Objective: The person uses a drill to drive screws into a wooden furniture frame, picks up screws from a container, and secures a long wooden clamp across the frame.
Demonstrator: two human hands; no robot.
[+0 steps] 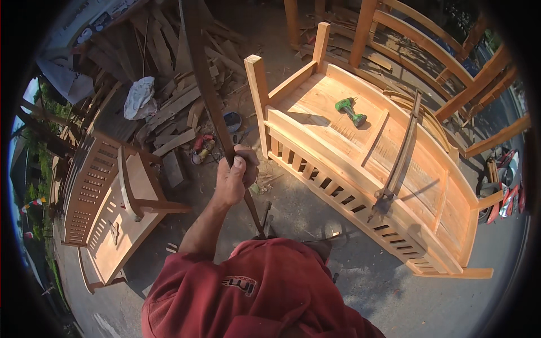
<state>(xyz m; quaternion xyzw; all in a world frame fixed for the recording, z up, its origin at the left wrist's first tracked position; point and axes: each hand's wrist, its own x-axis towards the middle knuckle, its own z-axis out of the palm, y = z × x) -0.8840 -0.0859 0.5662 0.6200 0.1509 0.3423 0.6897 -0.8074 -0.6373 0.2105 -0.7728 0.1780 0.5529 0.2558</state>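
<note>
A grey concrete floor (389, 281) carries two unfinished wooden benches: one lying on its back at the right (360, 163), another on the left (107, 208). On the right bench lie a green cordless drill (350, 110) and a long bar clamp (400, 160). At the far left, a heap of wood offcuts (169, 107) lies on the floor, a white cloth (139, 97) on top.

Strong sunlight falls on a grey concrete floor (360, 281). A pale unfinished wooden bench (360, 163) lies tipped on the right, another slatted wooden bench (107, 203) on the left. Far back, a heap of scrap wooden planks (169, 84).
</note>
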